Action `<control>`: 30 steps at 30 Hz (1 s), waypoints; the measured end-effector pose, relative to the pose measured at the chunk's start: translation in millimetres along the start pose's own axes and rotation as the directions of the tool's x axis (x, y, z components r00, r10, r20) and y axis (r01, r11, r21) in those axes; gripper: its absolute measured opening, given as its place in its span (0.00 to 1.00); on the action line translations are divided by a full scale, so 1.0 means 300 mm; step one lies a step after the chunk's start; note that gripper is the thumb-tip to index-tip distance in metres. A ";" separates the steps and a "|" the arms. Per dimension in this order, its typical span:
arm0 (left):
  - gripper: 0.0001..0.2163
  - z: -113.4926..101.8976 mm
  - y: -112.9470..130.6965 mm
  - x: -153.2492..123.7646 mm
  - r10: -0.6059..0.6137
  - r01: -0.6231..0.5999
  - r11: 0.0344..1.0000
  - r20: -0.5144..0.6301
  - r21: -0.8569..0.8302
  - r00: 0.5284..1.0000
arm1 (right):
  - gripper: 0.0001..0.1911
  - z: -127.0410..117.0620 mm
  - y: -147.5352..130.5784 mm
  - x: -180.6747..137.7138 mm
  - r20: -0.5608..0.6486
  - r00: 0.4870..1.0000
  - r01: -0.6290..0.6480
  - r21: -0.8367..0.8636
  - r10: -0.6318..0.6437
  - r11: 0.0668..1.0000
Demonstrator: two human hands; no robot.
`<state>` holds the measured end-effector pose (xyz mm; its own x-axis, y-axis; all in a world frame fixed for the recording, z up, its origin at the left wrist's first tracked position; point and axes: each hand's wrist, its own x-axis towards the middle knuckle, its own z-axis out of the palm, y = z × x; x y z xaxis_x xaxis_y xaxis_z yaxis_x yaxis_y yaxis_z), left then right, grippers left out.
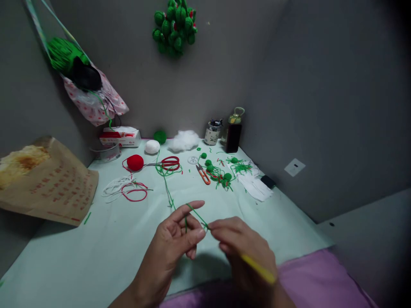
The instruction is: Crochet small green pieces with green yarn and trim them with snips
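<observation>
Green yarn (196, 212) runs over the raised index finger of my left hand (170, 246), whose thumb pinches it against the other fingers. My right hand (245, 246) is closed around a crochet hook (258, 269) with a yellow handle. The hook's tip meets a small loop of the yarn near the left thumb; the stitches are too small to make out. From the left hand the strand trails back across the table to a loose tangle of green yarn (167, 171) by red-handled scissors (170, 163).
Behind my hands lie orange thread snips (203, 174), small green crocheted pieces (221, 175), a red yarn ball (135, 162), a white yarn ball (152, 147) and white stuffing (183, 141). A paper food bag (61, 188) stands at left. A phone (233, 138) leans at the back right.
</observation>
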<state>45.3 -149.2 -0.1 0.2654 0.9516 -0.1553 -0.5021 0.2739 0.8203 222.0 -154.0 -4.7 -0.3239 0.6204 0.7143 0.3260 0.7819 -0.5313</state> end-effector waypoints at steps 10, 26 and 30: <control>0.20 0.009 0.012 0.010 -0.065 0.068 0.990 0.021 -0.127 0.998 | 0.12 0.016 0.030 0.004 -0.128 0.950 -0.212 0.401 0.284 0.891; 0.16 0.002 0.019 0.003 -0.106 0.117 0.974 0.068 -0.193 0.992 | 0.09 0.021 0.037 0.018 -0.139 0.893 -0.268 0.602 0.429 0.753; 0.18 0.018 0.008 0.003 -0.135 0.151 0.976 0.109 -0.157 0.985 | 0.08 0.037 0.029 0.022 -0.094 0.930 -0.269 0.484 0.356 0.832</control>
<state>48.6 -148.4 4.7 0.4190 0.8850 -0.2031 -0.5791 0.4327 0.6910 212.8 -142.5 -9.8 -0.1015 0.8493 0.5181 -0.0716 0.5132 -0.8553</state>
